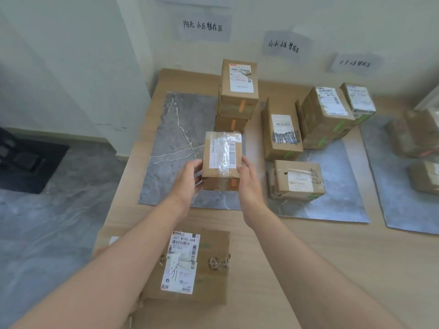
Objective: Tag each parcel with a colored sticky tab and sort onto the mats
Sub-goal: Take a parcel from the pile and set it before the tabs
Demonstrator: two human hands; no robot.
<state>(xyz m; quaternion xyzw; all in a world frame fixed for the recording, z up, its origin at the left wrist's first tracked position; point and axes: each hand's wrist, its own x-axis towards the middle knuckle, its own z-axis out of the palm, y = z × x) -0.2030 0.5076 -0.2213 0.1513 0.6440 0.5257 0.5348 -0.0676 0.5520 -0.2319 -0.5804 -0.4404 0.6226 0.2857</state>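
In the upper frame you face a pale wall [71,55] bearing three handwritten paper signs [203,26]. Grey marbled floor [47,222] fills the lower left; a dark crate [26,160] sits at the left edge.

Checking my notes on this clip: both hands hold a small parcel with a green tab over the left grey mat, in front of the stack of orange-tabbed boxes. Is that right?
Not quite. The head view shows the tab on the held parcel is orange, not green. The rest stands: the left hand and right hand grip it over the left grey mat, in front of the stack of orange-tabbed boxes.
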